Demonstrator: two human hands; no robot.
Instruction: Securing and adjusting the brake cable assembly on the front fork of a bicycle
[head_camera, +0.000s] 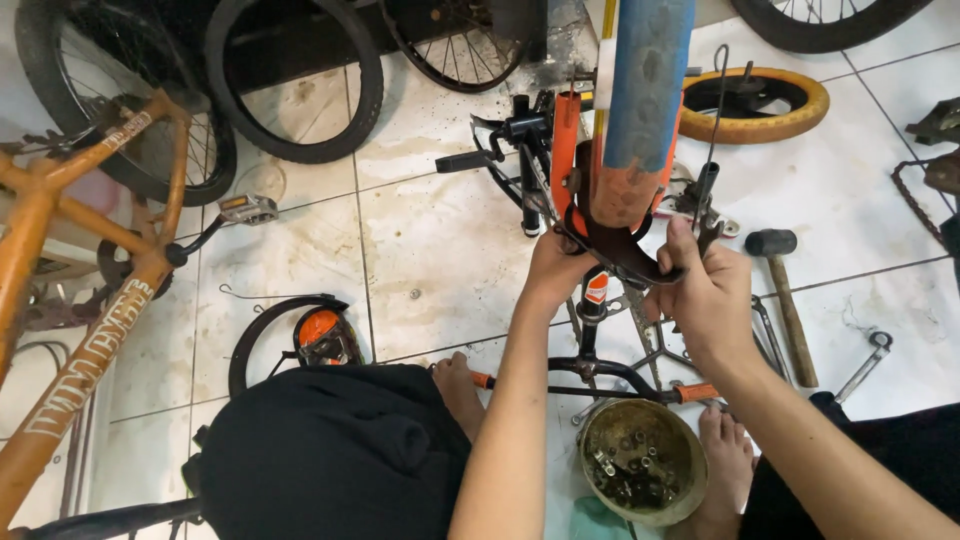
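A worn blue and orange bicycle frame tube (642, 90) stands upright in front of me. At its lower end sits a black curved brake caliper (622, 252). My left hand (553, 272) grips the caliper's left side with closed fingers. My right hand (706, 298) holds its right side, thumb raised along a thin metal cable (716, 110). Below the hands lie black handlebars with orange grips (612, 372) on the tiled floor.
A dirty round bowl of small metal parts (641, 460) sits between my bare feet. A hammer (785, 300) and a wrench (866, 364) lie at the right. An orange bicycle frame (85, 300) stands at the left, loose wheels and tyres at the back, a yellow tyre (760, 103) at the upper right.
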